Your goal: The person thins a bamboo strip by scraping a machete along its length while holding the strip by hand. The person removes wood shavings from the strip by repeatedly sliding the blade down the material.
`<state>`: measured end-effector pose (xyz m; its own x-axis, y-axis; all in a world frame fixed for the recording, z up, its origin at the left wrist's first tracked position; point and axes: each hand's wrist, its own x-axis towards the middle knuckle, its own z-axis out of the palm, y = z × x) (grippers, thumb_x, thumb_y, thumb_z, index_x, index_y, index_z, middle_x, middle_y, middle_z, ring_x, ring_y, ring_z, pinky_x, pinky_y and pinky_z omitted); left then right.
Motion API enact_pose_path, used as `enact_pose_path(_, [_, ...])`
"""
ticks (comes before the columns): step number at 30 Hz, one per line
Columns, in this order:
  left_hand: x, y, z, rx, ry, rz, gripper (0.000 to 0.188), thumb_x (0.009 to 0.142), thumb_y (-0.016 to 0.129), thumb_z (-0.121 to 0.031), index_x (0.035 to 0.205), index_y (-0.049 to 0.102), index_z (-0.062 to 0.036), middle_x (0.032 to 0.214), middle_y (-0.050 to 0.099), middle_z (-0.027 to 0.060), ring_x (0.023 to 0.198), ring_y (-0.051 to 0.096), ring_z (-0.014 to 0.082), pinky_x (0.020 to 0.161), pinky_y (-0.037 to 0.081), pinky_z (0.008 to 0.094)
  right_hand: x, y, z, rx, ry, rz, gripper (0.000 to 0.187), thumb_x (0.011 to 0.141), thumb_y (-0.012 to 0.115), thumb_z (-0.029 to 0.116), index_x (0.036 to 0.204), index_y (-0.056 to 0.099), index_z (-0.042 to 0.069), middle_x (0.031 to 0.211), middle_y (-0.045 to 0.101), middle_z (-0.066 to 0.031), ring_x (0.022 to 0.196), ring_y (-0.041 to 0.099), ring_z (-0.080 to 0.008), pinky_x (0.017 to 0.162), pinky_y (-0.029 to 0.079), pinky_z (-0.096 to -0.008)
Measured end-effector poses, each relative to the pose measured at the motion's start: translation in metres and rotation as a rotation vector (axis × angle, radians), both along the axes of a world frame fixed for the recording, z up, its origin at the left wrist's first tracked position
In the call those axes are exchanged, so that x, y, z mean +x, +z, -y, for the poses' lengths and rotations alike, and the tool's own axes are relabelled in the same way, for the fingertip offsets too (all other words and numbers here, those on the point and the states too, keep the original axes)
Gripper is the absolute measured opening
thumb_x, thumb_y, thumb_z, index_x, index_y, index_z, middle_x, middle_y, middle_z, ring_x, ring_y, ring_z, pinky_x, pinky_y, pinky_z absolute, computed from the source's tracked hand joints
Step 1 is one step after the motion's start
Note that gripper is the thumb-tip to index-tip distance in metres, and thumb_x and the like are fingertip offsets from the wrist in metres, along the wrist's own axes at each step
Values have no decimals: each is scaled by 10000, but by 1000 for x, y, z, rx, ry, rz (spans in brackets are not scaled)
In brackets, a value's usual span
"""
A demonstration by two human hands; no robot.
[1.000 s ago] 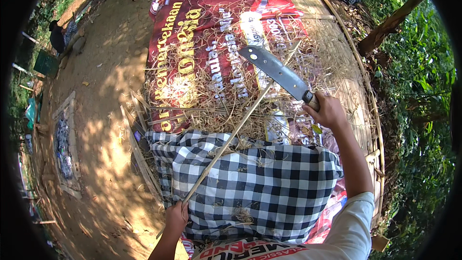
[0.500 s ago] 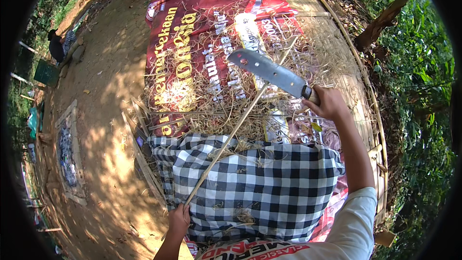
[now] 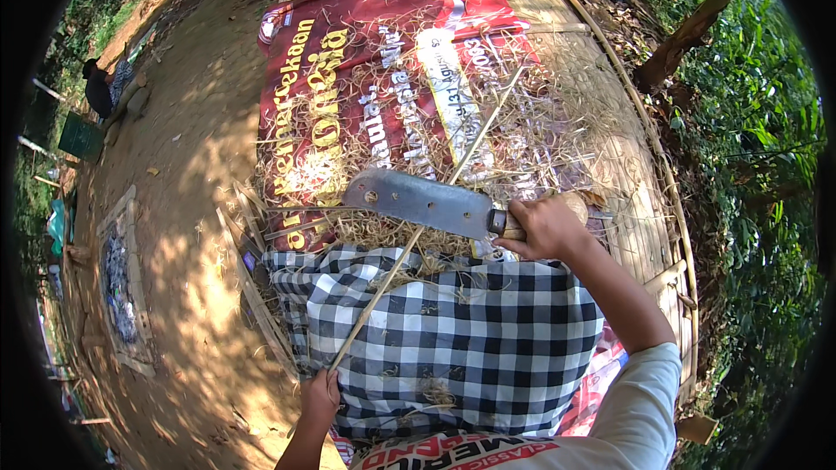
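Head camera: the left hand (image 3: 320, 393), low in the picture, has its fingers closed around the near end of a long, thin pale stick (image 3: 374, 300). That stick slants up and to the right over a black-and-white checked cloth (image 3: 501, 331), its far end above a red banner (image 3: 348, 2). The right hand (image 3: 549, 224) grips the wooden handle of a broad knife (image 3: 401, 196), fingers wrapped round it. Its blade (dark grey, with a few round holes) points left and crosses above the middle of the stick, hiding part of it; whether they touch, I cannot tell. Curled shavings (image 3: 335, 135) litter the banner, which lies on a bamboo platform (image 3: 634, 200). Far left, another person (image 3: 97, 91) is near a green box (image 3: 81, 137).
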<state>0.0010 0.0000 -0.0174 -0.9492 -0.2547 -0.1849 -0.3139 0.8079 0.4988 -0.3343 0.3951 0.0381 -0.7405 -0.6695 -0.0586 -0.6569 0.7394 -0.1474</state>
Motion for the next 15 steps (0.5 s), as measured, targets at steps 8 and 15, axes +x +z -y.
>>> enact_pose_path(8, [-5, -1, -2, -3, -35, -19, 258, 920, 570, -194, 747, 564, -3, 595, 566, 243, 571, 590, 446, 492, 448, 487, -60, 19, -77, -37, -422, -130, 522, 829, 623, 587, 825, 550, 71, 579, 611, -116, 531, 631, -290, 537, 518, -420])
enact_pose_path(15, [-3, 5, 2, -21, -45, 12, 262, 919, 571, -194, 743, 559, 0, 590, 562, 250, 572, 581, 455, 504, 449, 497, -33, 11, -46, -17, -473, -51, 538, 804, 645, 581, 863, 597, 49, 642, 640, -168, 603, 650, -363, 608, 533, -459])
